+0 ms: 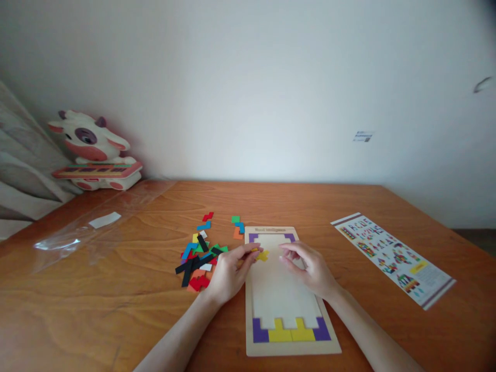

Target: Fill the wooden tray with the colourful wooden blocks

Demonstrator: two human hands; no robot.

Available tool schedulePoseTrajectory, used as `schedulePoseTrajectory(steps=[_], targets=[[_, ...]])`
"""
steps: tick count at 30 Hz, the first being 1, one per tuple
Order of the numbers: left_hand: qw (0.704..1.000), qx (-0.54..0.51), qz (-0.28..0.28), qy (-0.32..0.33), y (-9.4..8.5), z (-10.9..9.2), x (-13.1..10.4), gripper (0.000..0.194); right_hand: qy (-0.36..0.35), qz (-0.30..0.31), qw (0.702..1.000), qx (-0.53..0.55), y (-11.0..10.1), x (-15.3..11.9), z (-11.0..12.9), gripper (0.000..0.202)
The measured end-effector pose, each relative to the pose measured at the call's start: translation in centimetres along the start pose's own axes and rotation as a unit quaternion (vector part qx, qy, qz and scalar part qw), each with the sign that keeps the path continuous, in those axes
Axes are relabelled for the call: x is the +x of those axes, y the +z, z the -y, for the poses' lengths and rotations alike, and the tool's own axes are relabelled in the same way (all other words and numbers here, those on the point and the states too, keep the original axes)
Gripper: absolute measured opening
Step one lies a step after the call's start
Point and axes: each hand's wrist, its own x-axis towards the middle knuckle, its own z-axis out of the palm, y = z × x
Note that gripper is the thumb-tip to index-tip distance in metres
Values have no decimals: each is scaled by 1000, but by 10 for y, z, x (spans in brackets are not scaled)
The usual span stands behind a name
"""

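Between the fingertips of my left hand (231, 268) is a yellow puzzle piece (263, 255), held over the upper left of a pale wooden puzzle board (284, 284). My right hand (308, 266) hovers at the board's right side, fingers curved and apart, with nothing visible in them. Purple pieces fill the board's corners, such as the bottom-left purple piece (259, 331). Along the bottom edge, two yellow pieces (291, 335) lie side by side between the lower purple ones. The board's middle is bare.
Left of the board lies a pile of coloured pieces (196, 261); a few more, including a green piece (235, 219), lie near its top-left corner. A printed pattern sheet (393, 258) rests at right. Clear plastic (77, 235) and a cow-shaped toy keyboard (96, 160) are at left.
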Motion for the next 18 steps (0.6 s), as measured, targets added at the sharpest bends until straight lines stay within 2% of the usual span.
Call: schedulePoseTrajectory(steps=[2, 4, 7, 11, 15, 18], targets=[[999, 10, 26, 20, 6, -6, -3, 27, -19, 21, 999, 22, 5, -1, 7, 24], [999, 16, 36, 32, 12, -11, -3, 25, -24, 13, 999, 41, 9, -2, 12, 20], [999, 2, 24, 30, 20, -15, 0, 23, 7, -23, 998, 63, 11, -4, 12, 10], [999, 18, 1, 34, 26, -11, 12, 23, 32, -63, 996, 48, 6, -3, 1, 11], [980, 132, -26, 147, 25, -4, 22, 18, -3, -73, 997, -24, 1, 0, -12, 9], [952, 209, -1, 222, 23, -2, 20, 18, -36, -58, 996, -63, 0, 0, -17, 8]])
